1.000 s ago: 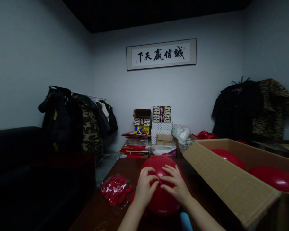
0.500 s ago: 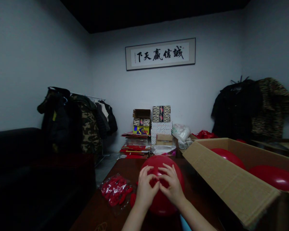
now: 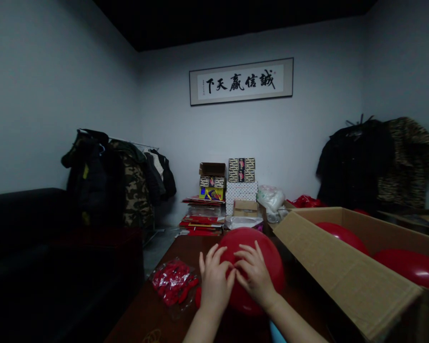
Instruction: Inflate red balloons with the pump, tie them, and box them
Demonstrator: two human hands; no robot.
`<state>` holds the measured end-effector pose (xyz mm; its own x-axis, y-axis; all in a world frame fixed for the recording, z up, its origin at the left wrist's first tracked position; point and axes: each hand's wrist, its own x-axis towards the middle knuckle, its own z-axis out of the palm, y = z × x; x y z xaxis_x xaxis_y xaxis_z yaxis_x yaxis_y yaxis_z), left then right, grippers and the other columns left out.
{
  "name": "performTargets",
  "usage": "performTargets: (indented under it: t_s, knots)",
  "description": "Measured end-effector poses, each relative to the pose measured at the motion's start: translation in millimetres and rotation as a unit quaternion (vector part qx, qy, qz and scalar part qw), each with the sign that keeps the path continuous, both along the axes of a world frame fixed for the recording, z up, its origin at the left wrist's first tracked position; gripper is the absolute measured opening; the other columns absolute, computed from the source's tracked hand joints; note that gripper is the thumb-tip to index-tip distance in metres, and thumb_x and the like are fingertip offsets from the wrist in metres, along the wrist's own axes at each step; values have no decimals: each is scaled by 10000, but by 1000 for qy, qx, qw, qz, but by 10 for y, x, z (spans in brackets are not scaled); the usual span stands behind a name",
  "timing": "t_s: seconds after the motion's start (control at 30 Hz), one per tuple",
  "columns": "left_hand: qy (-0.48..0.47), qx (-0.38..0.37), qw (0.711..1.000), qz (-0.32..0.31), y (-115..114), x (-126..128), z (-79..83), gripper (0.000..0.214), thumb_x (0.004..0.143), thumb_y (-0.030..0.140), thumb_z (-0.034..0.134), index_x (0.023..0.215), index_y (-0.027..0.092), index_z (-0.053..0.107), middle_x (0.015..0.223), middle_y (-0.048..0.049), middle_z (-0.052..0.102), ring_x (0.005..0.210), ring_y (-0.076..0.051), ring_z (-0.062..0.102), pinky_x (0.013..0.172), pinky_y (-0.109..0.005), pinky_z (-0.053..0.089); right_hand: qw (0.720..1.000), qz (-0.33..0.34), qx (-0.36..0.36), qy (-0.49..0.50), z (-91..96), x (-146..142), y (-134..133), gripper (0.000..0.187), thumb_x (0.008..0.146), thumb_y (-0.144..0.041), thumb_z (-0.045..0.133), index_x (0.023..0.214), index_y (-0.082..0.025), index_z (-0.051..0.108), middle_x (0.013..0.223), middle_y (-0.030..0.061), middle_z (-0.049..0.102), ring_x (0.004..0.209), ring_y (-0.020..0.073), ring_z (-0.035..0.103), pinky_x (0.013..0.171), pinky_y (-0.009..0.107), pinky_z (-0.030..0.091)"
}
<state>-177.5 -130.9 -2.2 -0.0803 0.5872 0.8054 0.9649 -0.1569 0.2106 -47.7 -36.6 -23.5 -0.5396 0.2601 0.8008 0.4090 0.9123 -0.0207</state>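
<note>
A large inflated red balloon (image 3: 250, 238) is in front of me over the dark brown table, its neck toward me and mostly covered by my fingers. My left hand (image 3: 215, 276) pinches at the neck with thumb and index finger, the other fingers fanned out. From the other side my right hand (image 3: 253, 271) pinches at the same spot, and the fingertips of both hands meet there. Left of my hands lies a clear plastic bag (image 3: 173, 281) of uninflated red balloons. A bit of red shows beside my left wrist.
An open cardboard box (image 3: 346, 271) on the right holds inflated red balloons (image 3: 407, 267). Thin loops of string or bands (image 3: 152, 336) lie at the table's near edge. Something light blue (image 3: 277, 333) shows beneath my right forearm. Stacked boxes (image 3: 241, 190) stand by the far wall.
The balloon has shifted a little to the right relative to my hands. My left fingers have spread more, while both hands stay pinched at the neck. The view has turned slightly.
</note>
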Motion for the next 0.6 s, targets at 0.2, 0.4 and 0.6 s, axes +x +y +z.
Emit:
performTargets:
  t_s: [0.2,0.4,0.6]
  knots:
    - [-63,-29,998,3,70,-50,-59,143,728,126,570,696,242,646,1230,-47,592,1243,-299,403,1011,-684,187,1000,14,23,-4,-10,-7,-14,148,826,-239,492,923,-283,595,1076,0,639,1183,207,454,1086,627,182]
    - [-90,-40,995,1,82,-54,-66,153,713,104,545,667,225,627,1196,-52,600,1242,-281,405,1034,-628,211,998,22,55,12,-52,-30,2,149,825,-217,507,930,-282,590,1092,3,627,1190,209,438,1069,643,203]
    - [-75,-14,997,8,85,-47,-105,149,693,82,525,653,212,584,1127,-72,611,1189,-284,451,1032,-630,202,1000,20,4,17,-59,-8,2,149,826,-267,511,930,-314,607,1126,7,616,1185,228,445,1051,660,218]
